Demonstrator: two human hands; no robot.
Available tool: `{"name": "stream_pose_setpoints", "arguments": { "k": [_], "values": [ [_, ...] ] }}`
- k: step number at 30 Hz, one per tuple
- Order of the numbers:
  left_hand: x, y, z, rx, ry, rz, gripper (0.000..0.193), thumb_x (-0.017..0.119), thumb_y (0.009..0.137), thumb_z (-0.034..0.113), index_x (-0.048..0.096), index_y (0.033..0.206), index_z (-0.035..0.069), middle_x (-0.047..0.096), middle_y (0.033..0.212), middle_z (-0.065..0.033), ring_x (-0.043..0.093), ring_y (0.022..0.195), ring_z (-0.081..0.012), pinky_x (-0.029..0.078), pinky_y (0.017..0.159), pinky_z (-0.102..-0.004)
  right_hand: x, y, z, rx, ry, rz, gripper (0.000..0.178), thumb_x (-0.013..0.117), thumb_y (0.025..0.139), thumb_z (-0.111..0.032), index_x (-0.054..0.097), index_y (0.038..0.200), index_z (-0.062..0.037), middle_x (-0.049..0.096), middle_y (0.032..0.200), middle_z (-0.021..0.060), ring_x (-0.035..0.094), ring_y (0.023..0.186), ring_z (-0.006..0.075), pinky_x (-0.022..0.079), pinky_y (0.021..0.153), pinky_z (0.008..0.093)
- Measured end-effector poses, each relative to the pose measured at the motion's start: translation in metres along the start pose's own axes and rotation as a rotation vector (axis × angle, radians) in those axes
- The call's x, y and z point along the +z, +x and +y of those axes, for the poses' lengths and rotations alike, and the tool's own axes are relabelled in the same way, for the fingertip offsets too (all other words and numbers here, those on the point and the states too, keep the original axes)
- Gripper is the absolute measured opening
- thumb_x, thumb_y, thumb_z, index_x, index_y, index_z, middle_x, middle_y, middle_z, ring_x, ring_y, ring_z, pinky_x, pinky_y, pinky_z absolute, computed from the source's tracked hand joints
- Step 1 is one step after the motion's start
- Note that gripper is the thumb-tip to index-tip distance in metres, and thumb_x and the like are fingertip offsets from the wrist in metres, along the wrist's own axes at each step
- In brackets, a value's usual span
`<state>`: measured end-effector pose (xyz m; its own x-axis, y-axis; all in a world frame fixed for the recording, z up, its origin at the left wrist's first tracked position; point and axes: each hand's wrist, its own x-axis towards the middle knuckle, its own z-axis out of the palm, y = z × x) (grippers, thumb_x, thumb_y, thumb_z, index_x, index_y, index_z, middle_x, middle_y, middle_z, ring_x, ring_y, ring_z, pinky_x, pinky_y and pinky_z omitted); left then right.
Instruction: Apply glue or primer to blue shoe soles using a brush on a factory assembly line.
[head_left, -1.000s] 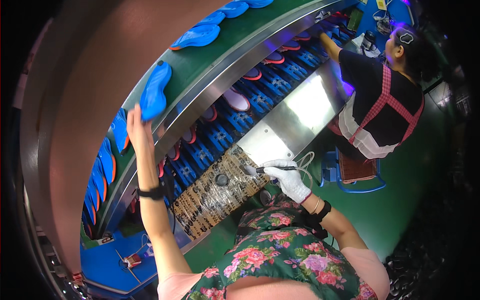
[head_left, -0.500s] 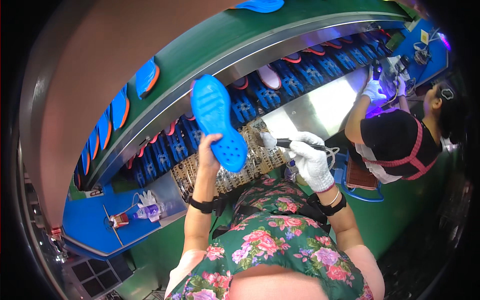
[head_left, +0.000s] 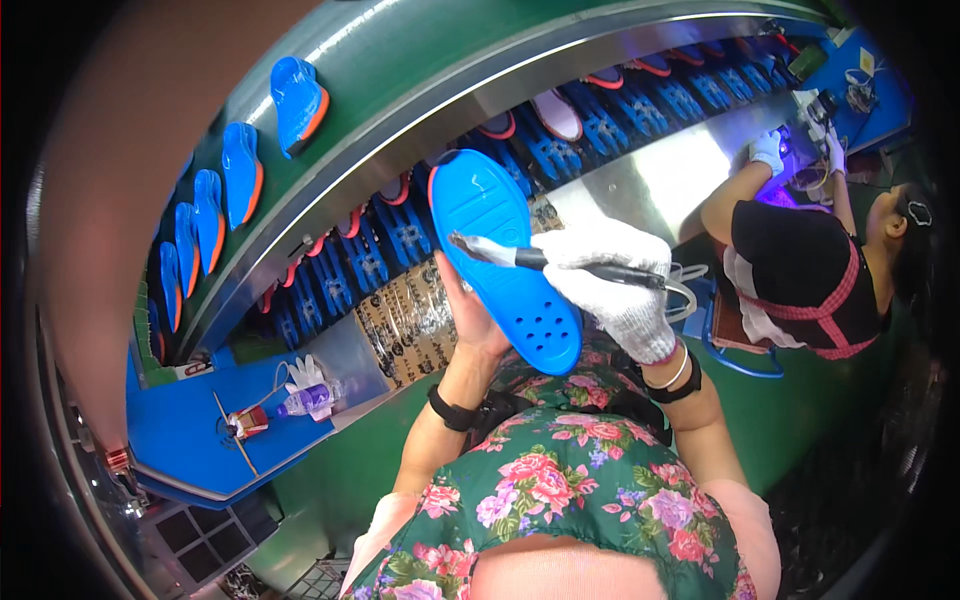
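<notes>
A blue shoe sole (head_left: 484, 200) with a cluster of small holes in its heel is tilted in front of me. My bare left hand (head_left: 474, 318) holds it from beneath, with most of the fingers hidden behind it. In my white-gloved right hand (head_left: 618, 292) is a black-handled brush (head_left: 528, 258), gripped like a pen. Its brown-tipped bristles lie over the front half of the sole; whether they touch the surface I cannot tell. A pale looped cord (head_left: 684, 292) shows beside the right glove.
Several blue soles with orange edges (head_left: 240, 175) ride on the green belt (head_left: 345, 95). Below it, blue racks (head_left: 405, 235) hold shoes. Tape-covered board (head_left: 405, 325) spans the bench. At left, a blue table (head_left: 190, 435) bears a purple-labelled bottle (head_left: 303, 400). A co-worker (head_left: 800, 265) works at right.
The sole in my left hand has moved right and slightly lower. My right hand has brought the brush up and left over it. The belt's soles appear shifted.
</notes>
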<state>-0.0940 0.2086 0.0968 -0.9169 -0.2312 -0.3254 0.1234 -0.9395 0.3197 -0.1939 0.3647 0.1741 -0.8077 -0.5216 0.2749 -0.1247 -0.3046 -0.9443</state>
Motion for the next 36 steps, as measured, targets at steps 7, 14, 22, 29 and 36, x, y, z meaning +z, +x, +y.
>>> {"name": "stream_pose_setpoints", "arguments": {
  "k": [7,14,22,29,36],
  "values": [
    [-0.008,0.017,0.002,-0.023,-0.173,-0.28,0.086,0.029,0.098,0.077,0.034,0.157,0.015,0.046,0.154,-0.0088,0.047,0.137,-0.0311,0.035,0.118,-0.0478,0.01,0.03,0.009,-0.208,-0.284,-0.026,0.021,0.078,0.077,0.002,0.078,0.097,-0.0012,0.076,0.099,0.0141,0.072,0.087,0.0247,0.056,0.079,0.0345],
    [0.036,0.015,-0.007,0.113,0.325,0.234,0.095,0.024,0.093,0.083,0.034,0.155,0.012,0.05,0.148,-0.0097,0.051,0.131,-0.0263,0.042,0.112,-0.0441,0.008,0.051,0.007,-0.35,-0.607,-0.102,0.029,0.076,0.077,0.0,0.076,0.106,-0.0036,0.076,0.105,0.0124,0.071,0.094,0.029,0.055,0.085,0.0381],
    [0.029,0.019,0.002,0.011,0.26,0.209,0.099,0.023,0.09,0.087,0.03,0.158,0.015,0.046,0.152,-0.0099,0.047,0.137,-0.0296,0.038,0.116,-0.0469,0.011,0.054,0.008,-0.297,-0.488,-0.142,0.027,0.076,0.08,-0.002,0.076,0.107,-0.0018,0.075,0.108,0.0141,0.072,0.096,0.0278,0.056,0.086,0.0394],
    [0.03,0.027,0.01,-0.01,0.376,0.254,0.102,0.025,0.087,0.09,0.035,0.154,0.013,0.05,0.146,-0.0104,0.05,0.133,-0.0288,0.042,0.113,-0.0464,0.018,0.057,0.02,-0.441,-0.537,-0.211,0.029,0.077,0.076,-0.007,0.078,0.106,-0.007,0.076,0.107,0.0117,0.072,0.092,0.0275,0.056,0.08,0.0385],
    [0.01,0.038,0.022,0.041,0.326,0.228,0.1,0.027,0.088,0.089,0.033,0.155,0.015,0.05,0.146,-0.0089,0.05,0.132,-0.0278,0.041,0.113,-0.0465,0.011,0.063,0.021,-0.387,-0.428,-0.139,0.024,0.076,0.079,-0.005,0.078,0.103,-0.007,0.076,0.104,0.0128,0.072,0.091,0.0286,0.057,0.079,0.0386]
  ]
}}
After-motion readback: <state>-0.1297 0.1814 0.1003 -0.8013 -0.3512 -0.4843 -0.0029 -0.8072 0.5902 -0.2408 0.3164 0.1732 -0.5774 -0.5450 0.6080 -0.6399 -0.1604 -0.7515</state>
